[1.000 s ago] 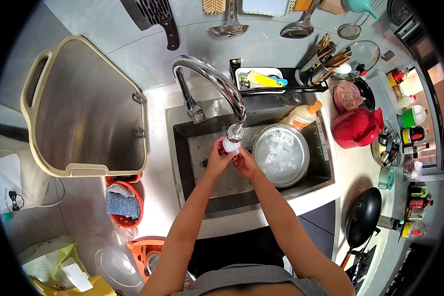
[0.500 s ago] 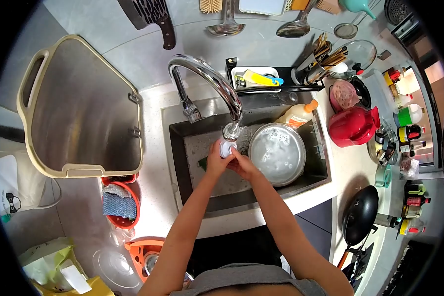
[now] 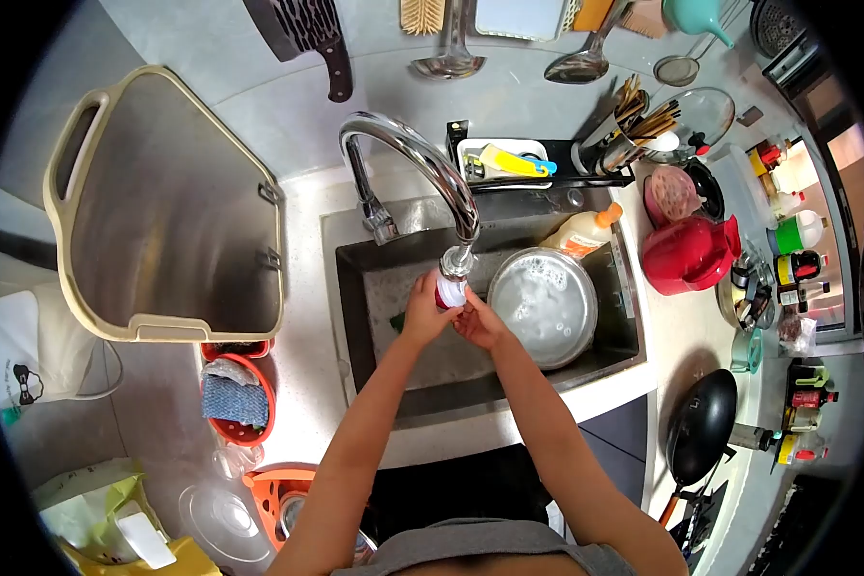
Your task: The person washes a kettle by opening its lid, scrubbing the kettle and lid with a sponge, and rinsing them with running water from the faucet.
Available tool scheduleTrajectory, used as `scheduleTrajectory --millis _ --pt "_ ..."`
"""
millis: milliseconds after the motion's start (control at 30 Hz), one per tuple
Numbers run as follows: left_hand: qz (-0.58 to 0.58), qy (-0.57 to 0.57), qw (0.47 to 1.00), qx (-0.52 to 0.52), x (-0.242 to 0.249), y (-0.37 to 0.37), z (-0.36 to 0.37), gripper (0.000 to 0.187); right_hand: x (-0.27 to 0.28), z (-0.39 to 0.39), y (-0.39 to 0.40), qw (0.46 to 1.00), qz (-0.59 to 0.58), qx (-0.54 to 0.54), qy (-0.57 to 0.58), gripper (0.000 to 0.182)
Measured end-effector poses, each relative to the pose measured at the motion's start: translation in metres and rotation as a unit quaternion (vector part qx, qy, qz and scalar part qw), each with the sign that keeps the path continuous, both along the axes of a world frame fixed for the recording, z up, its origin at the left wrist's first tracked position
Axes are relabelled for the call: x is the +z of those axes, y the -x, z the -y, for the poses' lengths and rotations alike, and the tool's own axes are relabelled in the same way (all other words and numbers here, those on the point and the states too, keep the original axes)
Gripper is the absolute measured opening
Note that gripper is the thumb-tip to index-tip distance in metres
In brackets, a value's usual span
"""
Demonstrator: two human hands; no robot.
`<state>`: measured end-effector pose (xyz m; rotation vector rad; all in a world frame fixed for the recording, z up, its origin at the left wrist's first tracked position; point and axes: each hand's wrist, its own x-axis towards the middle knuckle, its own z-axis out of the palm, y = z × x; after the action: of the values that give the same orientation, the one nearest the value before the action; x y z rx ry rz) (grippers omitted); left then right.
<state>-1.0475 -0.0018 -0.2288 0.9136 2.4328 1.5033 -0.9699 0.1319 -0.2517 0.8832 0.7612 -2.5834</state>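
Observation:
Beneath the chrome faucet (image 3: 458, 206), over the left part of the sink (image 3: 422, 360), my left hand (image 3: 424, 312) is wrapped round a small white and dark red item (image 3: 449, 291). My right hand (image 3: 478, 322) touches the item's right side with its fingertips, its fingers bent. The item is right at the spout, and its exact kind is too small to tell. Beside my right hand stands a round metal pot (image 3: 542, 307) with foamy, cloudy water. A bottle with an orange cap (image 3: 583, 232) leans in the sink's back right corner.
A large cutting board (image 3: 173, 211) stands at the left. Near it is a red basket with a blue cloth (image 3: 235, 400). On the right are a red pitcher (image 3: 686, 255) and a black wok (image 3: 703, 422). Behind the sink, a rack (image 3: 590, 178) holds brushes and chopsticks.
The item in my hands has turned, so its dark red part now shows. My right hand has shifted slightly right and down. The whole view has shifted a little.

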Motion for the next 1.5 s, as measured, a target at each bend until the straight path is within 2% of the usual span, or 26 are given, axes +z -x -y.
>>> scheduleTrajectory --millis 400,700,800,833,900,933,967,1000,1033,1100,1167,1200,1233,1300,1333,1367,1400,1500 --pt "0.007 0.006 0.999 0.034 0.005 0.003 -0.004 0.079 0.008 -0.005 0.012 0.999 -0.033 0.002 0.028 0.039" --pt "0.007 0.001 0.999 0.039 0.009 0.000 -0.005 0.079 0.015 -0.004 0.011 1.000 -0.004 -0.003 -0.012 0.042" --pt "0.042 -0.011 0.999 0.005 0.013 -0.002 -0.003 0.077 -0.008 -0.008 0.004 0.998 0.009 0.018 -0.063 0.045" --pt "0.111 -0.070 0.991 -0.015 0.000 -0.003 -0.003 0.074 -0.007 -0.009 0.001 0.987 -0.010 0.027 -0.156 0.043" --pt "0.248 -0.188 0.949 -0.054 -0.041 -0.004 -0.002 0.068 -0.003 -0.009 -0.005 0.939 -0.048 0.047 -0.339 0.040" --pt "0.355 -0.179 0.917 -0.027 -0.034 -0.003 0.001 0.064 -0.010 -0.007 -0.008 0.917 -0.070 0.024 -0.391 0.040" --pt "0.458 -0.168 0.873 -0.001 -0.023 -0.002 0.005 0.060 -0.008 -0.004 -0.010 0.842 -0.119 0.025 -0.525 0.041" --pt "0.554 -0.155 0.818 0.025 -0.012 -0.001 0.006 0.056 -0.005 -0.001 -0.013 0.746 -0.165 0.027 -0.645 0.041" --pt "0.583 -0.182 0.792 0.012 -0.013 0.000 0.005 0.054 -0.001 0.001 -0.014 0.630 -0.206 0.028 -0.748 0.042" --pt "0.635 -0.232 0.737 -0.012 -0.018 0.001 0.004 0.052 0.016 0.004 -0.019 0.568 -0.228 0.029 -0.790 0.048" --pt "0.590 -0.207 0.779 0.029 -0.014 -0.005 -0.001 0.050 0.018 0.008 -0.020 0.509 -0.250 0.010 -0.824 0.051" --pt "0.559 -0.213 0.800 0.039 -0.017 -0.007 -0.003 0.051 0.016 0.009 -0.021 0.564 -0.230 0.021 -0.793 0.054" --pt "0.528 -0.218 0.820 0.049 -0.024 -0.008 -0.004 0.052 0.009 0.012 -0.020 0.682 -0.237 -0.027 -0.691 0.053" --pt "0.466 -0.238 0.851 0.057 -0.046 -0.009 -0.002 0.055 -0.009 0.018 -0.018 0.860 -0.233 -0.119 -0.438 0.053" --pt "0.434 -0.247 0.864 0.060 -0.053 -0.009 -0.002 0.057 -0.003 0.013 -0.015 0.932 -0.170 -0.116 -0.298 0.050" --pt "0.423 -0.249 0.870 0.054 -0.047 -0.010 -0.001 0.059 0.007 0.006 -0.010 0.977 -0.101 -0.111 -0.148 0.047" --pt "0.412 -0.250 0.875 0.048 -0.040 -0.012 0.001 0.060 0.015 0.001 -0.006 0.994 -0.029 -0.102 0.005 0.046" --pt "0.390 -0.264 0.882 0.038 -0.022 -0.014 0.005 0.061 0.006 0.000 -0.001 0.998 -0.040 -0.038 -0.040 0.044"
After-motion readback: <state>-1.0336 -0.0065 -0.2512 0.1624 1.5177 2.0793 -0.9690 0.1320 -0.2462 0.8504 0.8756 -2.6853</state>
